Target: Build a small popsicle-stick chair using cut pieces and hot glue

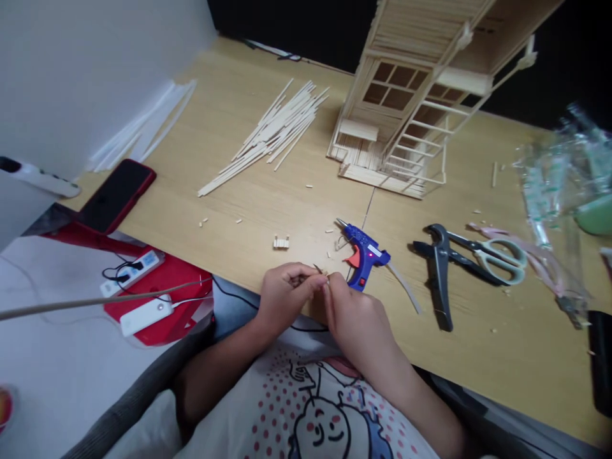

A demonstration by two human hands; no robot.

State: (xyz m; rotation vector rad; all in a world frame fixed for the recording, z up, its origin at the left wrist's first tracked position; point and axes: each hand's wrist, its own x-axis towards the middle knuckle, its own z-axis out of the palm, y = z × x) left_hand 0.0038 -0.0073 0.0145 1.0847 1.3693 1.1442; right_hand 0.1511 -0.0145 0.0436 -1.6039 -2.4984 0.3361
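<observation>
Close to the table's front edge, my left hand [285,293] and my right hand [354,313] meet with fingers pinched together. A thin dark pointed tip and a bit of pale material show between the fingertips, but most of what they hold is hidden. Just beyond my right hand lies a blue hot glue gun [367,254] with an orange trigger, its nozzle aimed away to the left and a glue stick trailing from its rear. A tiny piece built from short wooden sticks [281,243] rests on the tabletop beyond my left hand.
A wooden stick model house [398,89] with stairs stands at the back. Left of it lies a pile of thin sticks [282,131]. Scissors [502,260] and black-handled cutters [440,274] lie right, near plastic wrappers [549,172]. A phone [117,194] sits at the left edge.
</observation>
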